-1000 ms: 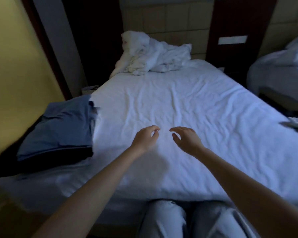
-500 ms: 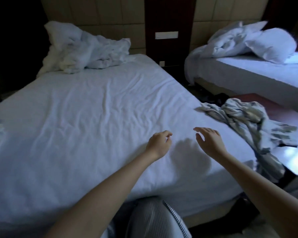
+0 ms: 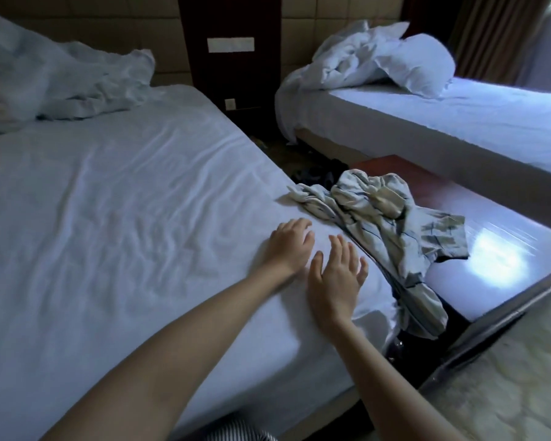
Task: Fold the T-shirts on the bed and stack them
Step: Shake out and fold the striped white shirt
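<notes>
A crumpled pale grey T-shirt [image 3: 388, 224] lies at the right edge of the white bed [image 3: 115, 224], part of it hanging over the side. My left hand [image 3: 288, 246] hovers over the sheet just left of it, fingers loosely bent and holding nothing. Beside it, my right hand [image 3: 336, 275] is spread flat with straight fingers, a short gap from the shirt's near edge. Neither hand touches the shirt. The stack of folded shirts is out of view.
A rumpled white duvet [image 3: 61, 81] is heaped at the head of the bed. A second bed [image 3: 458, 128] with a pillow [image 3: 417, 65] stands at the right. Between them are a dark headboard panel [image 3: 233, 58] and a reddish glossy bench [image 3: 490, 249].
The view has swung right, away from the folded blue stack at the bed's left edge. Both hands have moved right toward the crumpled shirt, and the right hand's fingers have straightened.
</notes>
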Demonstrator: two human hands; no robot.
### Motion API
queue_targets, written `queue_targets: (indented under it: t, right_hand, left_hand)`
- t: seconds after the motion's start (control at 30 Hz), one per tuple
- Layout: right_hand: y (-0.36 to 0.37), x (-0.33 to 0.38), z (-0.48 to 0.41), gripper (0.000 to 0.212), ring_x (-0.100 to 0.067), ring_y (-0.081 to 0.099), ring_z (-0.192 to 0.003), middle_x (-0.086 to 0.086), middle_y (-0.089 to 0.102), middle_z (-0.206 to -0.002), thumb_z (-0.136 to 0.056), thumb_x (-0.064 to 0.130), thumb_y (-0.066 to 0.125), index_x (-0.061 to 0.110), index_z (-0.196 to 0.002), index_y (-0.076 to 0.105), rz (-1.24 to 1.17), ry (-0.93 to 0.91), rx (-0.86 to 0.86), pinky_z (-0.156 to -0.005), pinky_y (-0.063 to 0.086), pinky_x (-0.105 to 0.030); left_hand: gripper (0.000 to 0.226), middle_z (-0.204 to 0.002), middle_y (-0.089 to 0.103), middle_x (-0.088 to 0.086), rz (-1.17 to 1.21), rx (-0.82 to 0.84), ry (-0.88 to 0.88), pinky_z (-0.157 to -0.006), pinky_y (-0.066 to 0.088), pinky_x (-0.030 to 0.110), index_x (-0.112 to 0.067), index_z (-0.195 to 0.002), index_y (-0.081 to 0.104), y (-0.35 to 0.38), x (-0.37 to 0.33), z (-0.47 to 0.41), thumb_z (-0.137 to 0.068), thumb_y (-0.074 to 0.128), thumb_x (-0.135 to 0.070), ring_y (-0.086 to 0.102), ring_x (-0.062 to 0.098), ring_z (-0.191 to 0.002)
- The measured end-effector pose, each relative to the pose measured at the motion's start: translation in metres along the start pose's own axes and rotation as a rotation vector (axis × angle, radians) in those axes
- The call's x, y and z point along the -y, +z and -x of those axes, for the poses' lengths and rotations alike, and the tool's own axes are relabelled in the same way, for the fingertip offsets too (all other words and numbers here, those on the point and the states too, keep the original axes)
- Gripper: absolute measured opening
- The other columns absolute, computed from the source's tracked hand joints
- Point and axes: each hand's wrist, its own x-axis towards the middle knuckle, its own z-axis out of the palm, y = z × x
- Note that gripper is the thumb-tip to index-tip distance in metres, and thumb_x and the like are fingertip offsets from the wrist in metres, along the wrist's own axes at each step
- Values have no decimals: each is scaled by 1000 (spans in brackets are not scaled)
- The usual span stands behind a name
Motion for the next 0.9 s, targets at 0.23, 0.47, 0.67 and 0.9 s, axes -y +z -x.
queue_targets:
  t: [0.23,0.47,0.67,0.9]
  right_hand:
    - [7,0,-1,67,-12,22,-140,1,33,-151,-87,44,15,14,-143,35,-125,32,-150,-111,-9,-24]
    - [12,0,-3,66,-5,14,-135,1,36,-149,-90,51,21,14,-143,34,-108,-9,-166,-110,-9,-24]
    - [11,-1,-3,67,-9,20,-137,2,36,-148,-87,52,21,17,-143,36,-95,-6,-144,-110,-8,-25]
    - [10,2,-4,70,-5,15,-137,2,33,-150,-86,54,21,16,-145,32,-68,-12,-134,-109,-11,-24]
  left_hand:
    - [66,-159,9,1,-207,203,308,-114,9,41,-29,-151,8,52,-25,-77,-96,41,-48,9,23,-145]
    - [45,-129,55,-1,-235,113,242,-95,20,31,-31,-140,44,63,-19,-104,-96,46,-41,38,24,-122]
    - [22,-113,65,2,-206,66,248,-90,24,32,-19,-106,68,65,-21,-103,-95,49,-20,43,25,-115]
    - [7,-97,64,17,192,-169,191,-81,44,38,-1,-86,65,56,-8,-93,-85,59,-4,57,34,-94]
